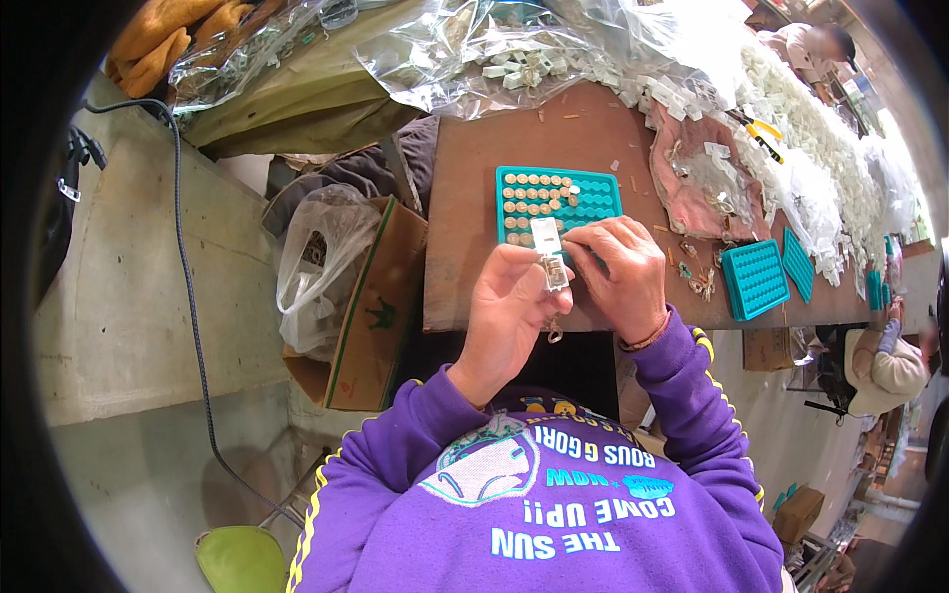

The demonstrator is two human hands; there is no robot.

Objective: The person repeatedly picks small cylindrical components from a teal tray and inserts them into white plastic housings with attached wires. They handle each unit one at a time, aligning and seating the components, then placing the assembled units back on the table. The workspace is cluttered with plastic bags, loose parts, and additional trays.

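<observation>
My left hand [506,308] grips a small white plastic case [556,272], its lid tipped up on the far side. Some small brownish pieces show inside the case. Below it hangs a metal clasp [555,332]. Close by on the right, my right hand [625,269] has its fingertips pinched at the case's edge. What they hold, if anything, is too small to tell. Behind both hands lies a teal tray [615,181] with round sockets. Rows of round beige pieces [522,194] fill its left part, and bare sockets show on the right.
A pink cloth [682,178] and yellow-handled pliers [763,140] lie right of the tray. More teal trays [755,279] stand at the table's right. Clear bags and a heap of white cases [806,128] stretch behind. Left stands a cardboard box [381,311]. Other people work at far right.
</observation>
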